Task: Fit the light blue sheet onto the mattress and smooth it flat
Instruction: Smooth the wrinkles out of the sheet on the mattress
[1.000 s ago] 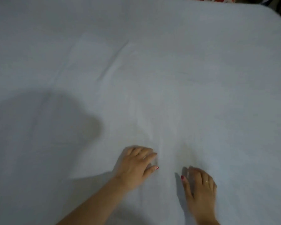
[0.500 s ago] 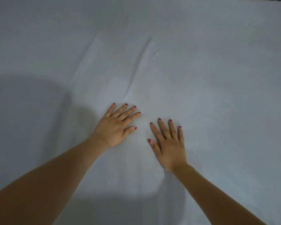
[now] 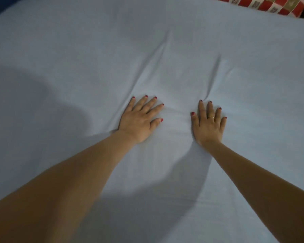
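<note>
Sheet: the light blue sheet (image 3: 77, 58) covers the whole bed surface in view.
Left hand: the left hand (image 3: 140, 120) lies palm-down on the sheet, fingers straight and spread.
Right hand: the right hand (image 3: 208, 125) lies flat beside it, fingers straight, ring (image 3: 211, 117) visible.
Creases: two creases (image 3: 212, 74) run away from the fingertips.
Far edge: red patterned fabric (image 3: 263, 4).

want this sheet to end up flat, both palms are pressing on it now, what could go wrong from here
Two creases run ahead of the left hand and right hand; pushing forward may just bunch them further up the light blue sheet. Pressing hard could also drag the sheet toward the far edge near the red patterned cloth.
</note>
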